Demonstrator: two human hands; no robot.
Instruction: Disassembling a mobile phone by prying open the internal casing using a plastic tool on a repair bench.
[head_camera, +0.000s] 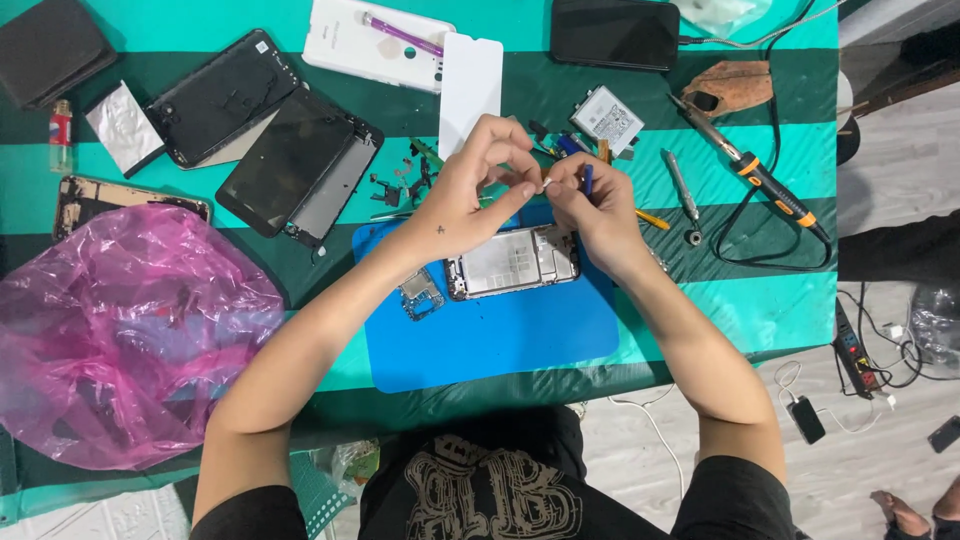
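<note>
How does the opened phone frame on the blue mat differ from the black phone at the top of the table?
The opened phone frame shows bare silvery insides; the black phone is whole, with a dark, closed face. The frame lies on the blue mat just under both hands; the black phone lies far from them, untouched. Both lie flat.

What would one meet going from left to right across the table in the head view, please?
Pink plastic bag → black phone screen panel → left hand → right hand → small screwdriver → soldering iron.
</note>
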